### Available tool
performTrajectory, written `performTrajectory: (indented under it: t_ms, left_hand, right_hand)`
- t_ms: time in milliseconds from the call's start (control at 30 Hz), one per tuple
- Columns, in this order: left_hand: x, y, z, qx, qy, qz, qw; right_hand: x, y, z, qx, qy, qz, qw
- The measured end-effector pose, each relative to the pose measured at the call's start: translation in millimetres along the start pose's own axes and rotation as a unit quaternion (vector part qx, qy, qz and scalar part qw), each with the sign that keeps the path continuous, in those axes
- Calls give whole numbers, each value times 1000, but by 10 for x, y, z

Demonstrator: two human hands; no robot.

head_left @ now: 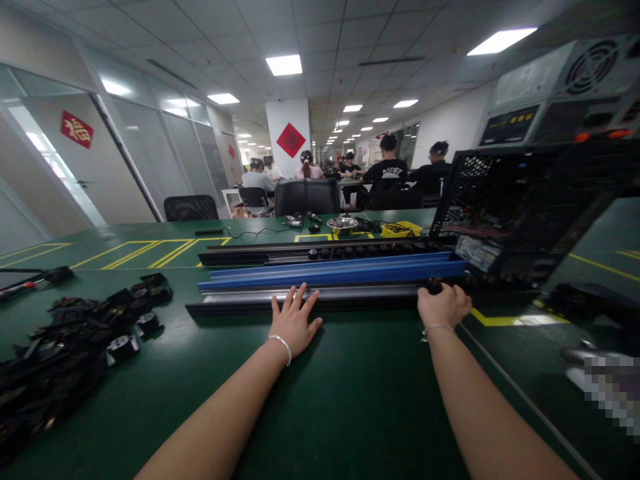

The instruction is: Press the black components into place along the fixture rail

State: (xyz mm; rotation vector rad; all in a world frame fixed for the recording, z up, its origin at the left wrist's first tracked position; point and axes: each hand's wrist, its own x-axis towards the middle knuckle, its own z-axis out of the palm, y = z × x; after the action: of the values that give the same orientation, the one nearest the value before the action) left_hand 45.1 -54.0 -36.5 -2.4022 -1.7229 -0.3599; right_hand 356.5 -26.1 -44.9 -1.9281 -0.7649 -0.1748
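Observation:
My left hand (296, 325) lies with its fingers spread across the near edge of a long black rail (240, 308) with a shiny silver channel. At that rail's right end my right hand (444, 308) is closed, its fingers curled round a small black part (434, 287) that is mostly hidden. Just behind lies a long blue rail (330, 270), parallel to the black one. Farther back is another dark rail (240, 257) with a row of small black pieces (350, 252) along its right half.
A heap of black parts (65, 353) spreads over the green table (345, 400) at left. An open computer case (520, 207) stands at right. Behind the rails are a metal bowl (342, 225), a yellow tray (401, 229) and cables. Several people sit in the background.

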Motion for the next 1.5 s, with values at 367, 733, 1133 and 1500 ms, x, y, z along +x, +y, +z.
performTrajectory:
  t_ms: [367, 733, 1133, 1500]
  left_hand:
    - [1, -9, 5, -4, 1, -1, 1000]
    - [-4, 24, -27, 6, -8, -9, 1000]
    - [-5, -5, -52, -20, -16, 12, 1000]
    - [18, -44, -55, -21, -15, 33, 999]
  right_hand:
    - [-20, -36, -16, -11, -29, 19, 999]
    - [-36, -36, -9, -18, -30, 7, 999]
    - [-100, -84, -28, -37, -43, -52, 997]
    - [-69, -22, 55, -26, -19, -93, 995]
